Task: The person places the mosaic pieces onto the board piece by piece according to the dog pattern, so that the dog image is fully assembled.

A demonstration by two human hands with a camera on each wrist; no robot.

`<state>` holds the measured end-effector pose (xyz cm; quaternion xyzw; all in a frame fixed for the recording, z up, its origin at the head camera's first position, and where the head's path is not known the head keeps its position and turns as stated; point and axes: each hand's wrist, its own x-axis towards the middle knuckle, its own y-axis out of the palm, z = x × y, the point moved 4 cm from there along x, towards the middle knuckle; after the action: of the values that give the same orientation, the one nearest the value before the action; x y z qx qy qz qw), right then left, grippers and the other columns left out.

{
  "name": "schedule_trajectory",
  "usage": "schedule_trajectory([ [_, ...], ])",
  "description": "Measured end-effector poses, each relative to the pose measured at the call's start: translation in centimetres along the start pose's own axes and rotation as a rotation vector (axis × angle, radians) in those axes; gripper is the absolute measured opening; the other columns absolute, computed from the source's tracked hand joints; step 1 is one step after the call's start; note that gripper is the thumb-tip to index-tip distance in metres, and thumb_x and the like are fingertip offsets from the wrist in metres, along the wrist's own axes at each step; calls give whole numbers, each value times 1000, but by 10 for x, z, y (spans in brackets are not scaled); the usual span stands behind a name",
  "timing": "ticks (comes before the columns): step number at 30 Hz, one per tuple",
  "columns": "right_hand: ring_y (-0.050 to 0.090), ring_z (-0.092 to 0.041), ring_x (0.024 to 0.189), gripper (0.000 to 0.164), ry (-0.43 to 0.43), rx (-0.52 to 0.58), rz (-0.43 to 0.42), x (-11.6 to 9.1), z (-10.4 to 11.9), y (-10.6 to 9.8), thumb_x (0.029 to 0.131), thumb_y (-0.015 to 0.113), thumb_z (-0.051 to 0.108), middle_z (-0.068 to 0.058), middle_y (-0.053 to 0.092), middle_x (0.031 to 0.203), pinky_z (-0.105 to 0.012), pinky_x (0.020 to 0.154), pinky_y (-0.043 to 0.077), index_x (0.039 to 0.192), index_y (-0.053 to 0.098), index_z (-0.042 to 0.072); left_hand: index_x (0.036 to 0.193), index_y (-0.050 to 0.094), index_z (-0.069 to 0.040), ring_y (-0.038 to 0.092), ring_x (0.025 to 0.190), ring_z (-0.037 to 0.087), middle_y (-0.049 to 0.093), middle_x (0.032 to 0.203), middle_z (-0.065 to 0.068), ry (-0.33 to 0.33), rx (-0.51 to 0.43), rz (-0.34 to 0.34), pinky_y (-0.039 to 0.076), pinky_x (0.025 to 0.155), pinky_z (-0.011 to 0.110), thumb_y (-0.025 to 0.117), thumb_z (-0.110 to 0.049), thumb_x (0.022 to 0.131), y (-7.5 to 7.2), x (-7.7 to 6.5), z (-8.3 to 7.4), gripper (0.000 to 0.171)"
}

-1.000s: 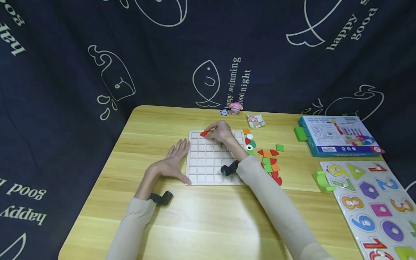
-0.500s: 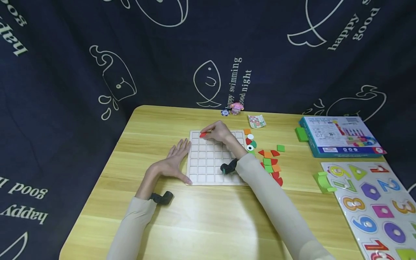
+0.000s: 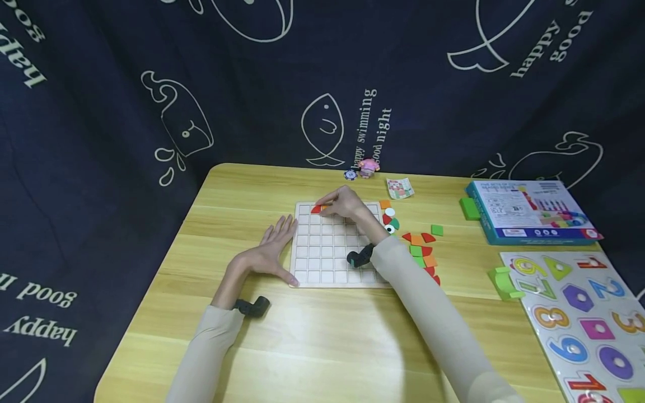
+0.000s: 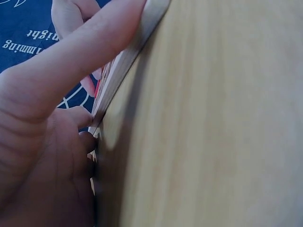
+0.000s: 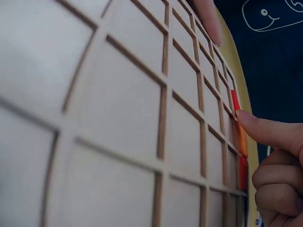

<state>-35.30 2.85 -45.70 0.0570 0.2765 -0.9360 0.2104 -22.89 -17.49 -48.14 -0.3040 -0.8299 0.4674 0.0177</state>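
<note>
A white grid board [image 3: 314,252] with raised wooden dividers lies on the table. My left hand [image 3: 269,249] is spread along its left side, with the thumb at the near corner; in the left wrist view that thumb [image 4: 80,54] lies along the board's edge [image 4: 124,64]. My right hand [image 3: 342,202] is over the far row. A straight fingertip touches the red quarter-round tile [image 3: 316,209], which lies flat in a cell. Beside it is an orange tile [image 5: 242,139], then another red tile [image 5: 243,172]. The right hand's remaining fingers [image 5: 279,189] are curled.
Loose red, green and orange tiles [image 3: 416,251] and white discs [image 3: 389,212] lie right of the board. Behind are a picture card [image 3: 400,188], a pink figurine [image 3: 369,167] and a poker chip [image 3: 350,174]. A toy box [image 3: 536,212] and number puzzle [image 3: 579,324] stand right.
The red tile, tilted in my right fingers a second ago, now lies flat in its cell. My right hand has shifted slightly; the left hand stays at the board's left side.
</note>
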Motion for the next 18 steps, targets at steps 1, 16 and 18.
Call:
schedule_trajectory([
  [1, 57, -19, 102, 30, 4, 6, 5, -3, -1, -4, 75, 82, 11, -8, 68, 124, -24, 69, 39, 105, 76, 10, 154, -14, -13, -25, 148, 27, -25, 160, 9, 0, -2, 0, -11, 122, 50, 85, -62, 54, 0, 0, -1, 149],
  [16, 26, -15, 46, 32, 173, -78, -140, -99, -78, -116, 83, 76, 25, 5, 28, 50, -27, 44, 20, 114, 73, 15, 154, -13, -10, -23, 148, 32, -23, 160, 13, 22, 9, -4, -9, 121, 56, 86, -60, 54, 1, 1, -4, 149],
  [18, 28, -15, 47, 33, 196, -82, -136, -111, -90, -124, 82, 77, 25, 5, 30, 51, -27, 45, 22, 113, 73, 14, 154, -13, -9, -23, 148, 33, -23, 160, 14, 23, 9, -7, -10, 121, 56, 87, -59, 55, 1, 1, -4, 149],
])
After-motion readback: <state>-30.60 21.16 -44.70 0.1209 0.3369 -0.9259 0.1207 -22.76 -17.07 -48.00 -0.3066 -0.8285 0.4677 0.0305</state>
